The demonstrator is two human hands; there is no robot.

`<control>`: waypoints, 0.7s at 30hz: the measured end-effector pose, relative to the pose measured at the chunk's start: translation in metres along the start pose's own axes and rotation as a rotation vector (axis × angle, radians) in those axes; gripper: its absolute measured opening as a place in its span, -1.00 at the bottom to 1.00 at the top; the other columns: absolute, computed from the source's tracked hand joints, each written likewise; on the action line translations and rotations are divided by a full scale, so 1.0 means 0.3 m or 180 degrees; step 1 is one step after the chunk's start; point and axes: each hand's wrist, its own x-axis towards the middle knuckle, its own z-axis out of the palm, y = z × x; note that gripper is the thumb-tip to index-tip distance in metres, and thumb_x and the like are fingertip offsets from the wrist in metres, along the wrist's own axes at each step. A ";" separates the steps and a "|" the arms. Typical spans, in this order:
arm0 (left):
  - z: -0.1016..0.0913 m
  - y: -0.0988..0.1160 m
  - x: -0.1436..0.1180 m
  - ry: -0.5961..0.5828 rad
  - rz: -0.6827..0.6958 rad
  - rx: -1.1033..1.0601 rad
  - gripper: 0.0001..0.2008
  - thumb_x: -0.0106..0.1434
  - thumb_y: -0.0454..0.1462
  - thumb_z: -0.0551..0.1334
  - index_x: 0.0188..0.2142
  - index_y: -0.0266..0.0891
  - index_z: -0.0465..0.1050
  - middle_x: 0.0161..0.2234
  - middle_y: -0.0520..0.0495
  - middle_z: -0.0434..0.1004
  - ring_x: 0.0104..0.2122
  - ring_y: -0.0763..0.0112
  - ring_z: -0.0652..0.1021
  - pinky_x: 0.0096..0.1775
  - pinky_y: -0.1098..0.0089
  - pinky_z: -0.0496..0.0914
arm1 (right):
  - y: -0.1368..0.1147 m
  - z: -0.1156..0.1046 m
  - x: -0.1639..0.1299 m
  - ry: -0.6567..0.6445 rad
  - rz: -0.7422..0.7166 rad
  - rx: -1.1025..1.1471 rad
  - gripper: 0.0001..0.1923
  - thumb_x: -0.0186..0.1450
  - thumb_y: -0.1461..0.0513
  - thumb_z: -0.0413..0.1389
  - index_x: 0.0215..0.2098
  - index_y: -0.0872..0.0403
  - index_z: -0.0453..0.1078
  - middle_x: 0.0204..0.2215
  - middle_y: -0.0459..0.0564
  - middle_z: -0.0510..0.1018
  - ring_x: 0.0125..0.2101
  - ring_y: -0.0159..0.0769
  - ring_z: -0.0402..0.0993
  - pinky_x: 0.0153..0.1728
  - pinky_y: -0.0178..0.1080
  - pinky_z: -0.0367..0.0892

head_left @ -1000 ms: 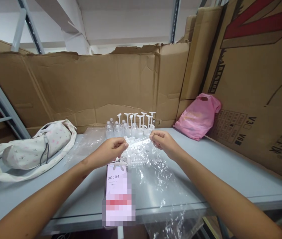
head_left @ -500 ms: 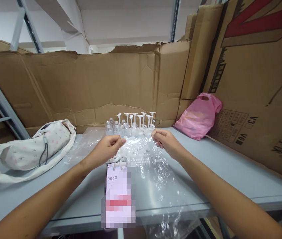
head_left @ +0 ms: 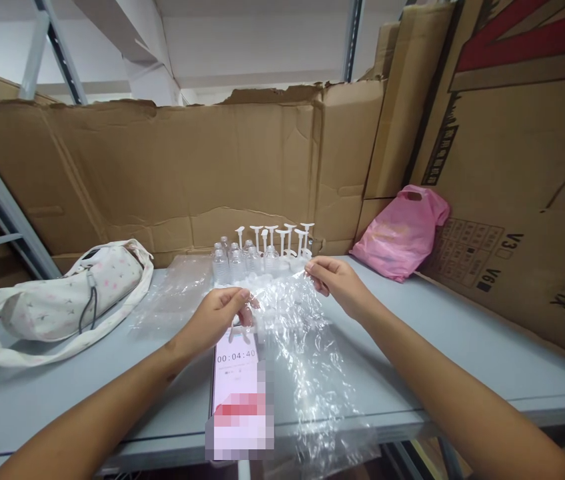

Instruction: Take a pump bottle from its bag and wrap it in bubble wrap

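Note:
A clear plastic bag [head_left: 312, 373] hangs crinkled over the front edge of the grey table. My right hand [head_left: 335, 277] pinches its upper right corner between thumb and fingertips. The fingers of my left hand [head_left: 227, 310] are closed on the bag's upper left edge, lower and nearer than the right hand. Behind the bag stand several small clear bottles [head_left: 220, 265]. White pump heads [head_left: 282, 240] rise upright at the back. Loose white pieces lie under and behind the bag, partly hidden by it and by my left hand.
A phone with a timer [head_left: 235, 373] stands at the table's [head_left: 172, 417] front edge. To the left lie a floral cloth bag [head_left: 75, 290] and a flat sheet of clear plastic [head_left: 175, 287]. A pink plastic bag [head_left: 397, 233] leans against the big cardboard box [head_left: 517, 173] at right.
My left hand has moved slightly down and toward me. The clear bag now spreads wider between my hands. My right hand has barely shifted. More of the phone's timer shows.

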 end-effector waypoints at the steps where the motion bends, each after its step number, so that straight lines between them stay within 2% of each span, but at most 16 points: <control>1: -0.002 0.001 0.001 0.0015 0.0017 -0.0006 -0.61 0.28 -0.10 0.03 -0.51 -0.28 0.44 -0.60 -0.02 0.47 -0.60 0.50 0.36 -0.51 0.46 0.18 | 0.001 -0.003 0.001 0.0006 -0.0019 -0.0018 -0.70 0.15 0.05 0.13 -0.57 0.09 0.29 -0.75 -0.20 0.26 -0.73 -0.52 0.07 -0.67 -0.35 -0.03; 4: -0.012 0.004 0.004 0.0111 0.0008 -0.0068 -0.63 0.27 -0.09 0.04 -0.45 -0.28 0.45 -0.61 -0.01 0.46 -0.60 0.49 0.37 -0.52 0.47 0.19 | 0.003 -0.014 0.002 -0.0129 0.0027 0.0078 -0.69 0.17 0.00 0.10 -0.45 0.08 0.31 -0.71 -0.20 0.32 -0.73 -0.51 0.12 -0.67 -0.36 -0.03; 7: -0.030 0.008 0.005 0.0321 0.0003 -0.0109 -0.64 0.26 -0.07 0.05 -0.41 -0.29 0.45 -0.63 0.01 0.44 -0.60 0.49 0.36 -0.53 0.48 0.18 | -0.003 -0.019 -0.006 -0.0473 0.0105 0.0189 -0.65 0.19 -0.03 0.07 -0.29 0.09 0.33 -0.67 -0.19 0.36 -0.73 -0.51 0.17 -0.66 -0.36 -0.04; 9: -0.042 0.010 0.005 0.0448 0.0019 -0.0111 -0.65 0.25 -0.07 0.06 -0.41 -0.30 0.45 -0.64 0.02 0.43 -0.61 0.51 0.34 -0.53 0.48 0.18 | -0.012 -0.013 -0.015 -0.0778 0.0162 0.0095 -0.66 0.20 -0.02 0.08 -0.32 0.10 0.35 -0.67 -0.19 0.35 -0.71 -0.51 0.20 -0.65 -0.36 -0.02; 12: -0.050 0.005 0.004 0.0533 0.0038 -0.0186 -0.63 0.25 -0.05 0.06 -0.39 -0.30 0.45 -0.63 0.01 0.44 -0.62 0.51 0.34 -0.53 0.47 0.18 | -0.021 0.004 -0.027 -0.1073 0.0194 -0.0112 -0.70 0.19 0.04 0.12 -0.49 0.11 0.31 -0.68 -0.19 0.33 -0.68 -0.52 0.22 -0.61 -0.37 0.04; 14: -0.047 -0.001 0.001 0.0442 0.0059 -0.0261 -0.58 0.26 -0.01 0.03 -0.38 -0.31 0.45 -0.59 -0.03 0.48 -0.59 0.48 0.38 -0.52 0.46 0.18 | -0.021 0.013 -0.030 -0.0988 0.0155 -0.0168 -0.70 0.20 0.07 0.12 -0.54 0.11 0.28 -0.68 -0.20 0.33 -0.68 -0.53 0.22 -0.60 -0.37 0.07; 18: -0.033 -0.010 -0.004 0.0010 0.0022 -0.0190 -0.56 0.27 -0.02 0.02 -0.37 -0.33 0.48 -0.59 -0.06 0.49 -0.56 0.45 0.42 -0.52 0.46 0.18 | -0.015 0.012 -0.027 -0.0582 0.0109 -0.0144 -0.73 0.18 0.06 0.13 -0.50 0.10 0.32 -0.66 -0.20 0.33 -0.69 -0.52 0.22 -0.61 -0.36 0.09; 21: -0.026 -0.007 -0.005 -0.0006 -0.0035 -0.0070 -0.60 0.27 -0.07 0.04 -0.40 -0.33 0.48 -0.64 -0.02 0.46 -0.60 0.48 0.39 -0.53 0.47 0.17 | -0.016 0.004 -0.022 -0.0447 0.0054 -0.0064 -0.72 0.16 0.06 0.15 -0.50 0.11 0.33 -0.66 -0.19 0.34 -0.69 -0.52 0.21 -0.62 -0.36 0.09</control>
